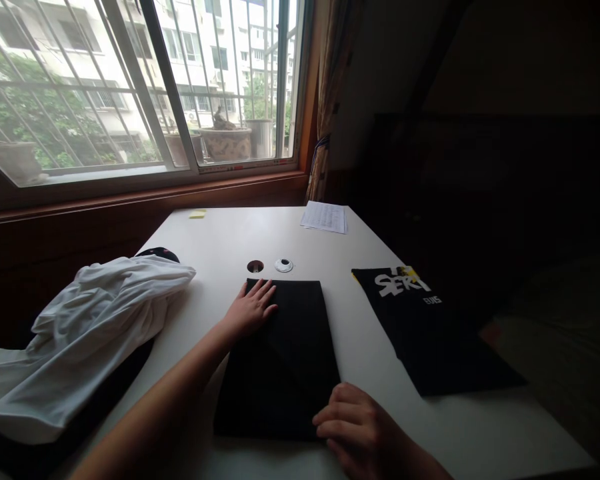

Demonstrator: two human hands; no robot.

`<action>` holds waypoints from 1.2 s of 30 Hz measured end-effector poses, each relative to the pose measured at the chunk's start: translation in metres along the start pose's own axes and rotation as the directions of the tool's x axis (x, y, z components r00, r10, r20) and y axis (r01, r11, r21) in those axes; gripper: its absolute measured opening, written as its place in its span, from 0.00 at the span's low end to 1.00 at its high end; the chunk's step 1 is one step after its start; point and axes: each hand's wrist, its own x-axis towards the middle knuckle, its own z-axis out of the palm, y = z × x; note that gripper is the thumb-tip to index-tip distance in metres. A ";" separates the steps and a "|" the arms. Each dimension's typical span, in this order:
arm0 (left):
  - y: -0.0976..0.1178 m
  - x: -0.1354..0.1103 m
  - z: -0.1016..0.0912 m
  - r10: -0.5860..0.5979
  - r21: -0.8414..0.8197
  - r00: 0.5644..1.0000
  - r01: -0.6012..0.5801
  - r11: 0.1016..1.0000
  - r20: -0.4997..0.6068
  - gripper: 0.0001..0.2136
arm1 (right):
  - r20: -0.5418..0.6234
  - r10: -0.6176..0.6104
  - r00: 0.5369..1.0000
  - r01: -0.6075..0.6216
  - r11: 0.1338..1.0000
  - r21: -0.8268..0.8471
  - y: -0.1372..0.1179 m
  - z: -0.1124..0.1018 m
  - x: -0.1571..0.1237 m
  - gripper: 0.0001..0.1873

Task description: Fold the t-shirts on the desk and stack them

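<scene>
A black garment [285, 360], folded into a neat rectangle, lies flat on the white table in front of me. My left hand [253, 308] rests on its far left corner, palm down with the fingers spread. At the near right corner, my right hand [357, 423] has its fingers curled and pinched on the garment's edge. Off to the right lies another folded black garment [430, 340] with white and yellow lettering; neither hand touches it. The garment's kind cannot be told from its plain folded face.
A heap of white cloth [95, 327] with dark cloth under it lies on the left. Papers [324, 217] and a yellow sticky note [197, 214] are at the table's [220, 240] far end. A cable hole [255, 266] and a round cover [284, 265] sit beyond the garment. A barred window is behind.
</scene>
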 end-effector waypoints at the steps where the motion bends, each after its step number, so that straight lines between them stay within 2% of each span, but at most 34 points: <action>1: 0.000 0.000 0.003 -0.035 -0.003 0.999 0.035 0.999 0.014 0.27 | -0.004 -0.002 1.000 0.002 1.000 0.015 0.000 -0.001 -0.001 0.14; 4: -0.001 -0.004 0.006 -0.108 -0.003 0.994 0.108 0.994 0.030 0.28 | -0.009 0.015 1.000 -0.015 0.999 0.031 0.004 -0.006 0.003 0.16; 6: -0.002 -0.008 0.006 -0.140 0.009 0.990 0.140 0.990 0.033 0.28 | -0.051 0.078 0.996 -0.078 0.997 0.009 0.012 -0.012 0.013 0.17; 9: 0.002 -0.015 0.004 -0.179 0.029 0.983 0.178 0.984 0.035 0.28 | -0.131 0.226 0.965 -0.238 0.968 -0.078 0.036 -0.018 0.043 0.20; 11: 0.005 -0.020 0.004 -0.207 0.036 0.978 0.206 0.978 0.029 0.28 | -0.135 0.298 0.945 -0.320 0.927 -0.194 0.056 -0.015 0.068 0.23; 15: 0.011 -0.029 0.004 -0.257 0.045 0.966 0.256 0.966 0.021 0.28 | -0.021 0.408 0.913 -0.381 0.832 -0.402 0.099 0.005 0.107 0.31; 17: 0.011 -0.033 0.003 -0.262 0.050 0.965 0.260 0.964 0.028 0.29 | 0.041 0.492 0.870 -0.424 0.787 -0.448 0.118 0.015 0.115 0.35; 20: 0.004 -0.037 0.002 -0.267 0.050 0.962 0.265 0.963 0.055 0.30 | 0.062 0.620 0.782 -0.531 0.716 -0.453 0.137 0.024 0.114 0.38; 22: -0.003 -0.039 0.002 -0.290 0.048 0.955 0.287 0.957 0.063 0.30 | 0.038 0.664 0.746 -0.581 0.678 -0.450 0.146 0.023 0.109 0.39; 31: -0.051 -0.055 0.003 -0.493 0.134 0.867 0.481 0.866 0.073 0.29 | -0.123 0.730 0.673 -0.692 0.562 -0.452 0.174 0.014 0.093 0.36; 36: -0.068 -0.063 0.007 -0.507 0.131 0.862 0.500 0.856 0.023 0.27 | -0.214 0.732 0.647 -0.738 0.529 -0.419 0.184 0.013 0.090 0.32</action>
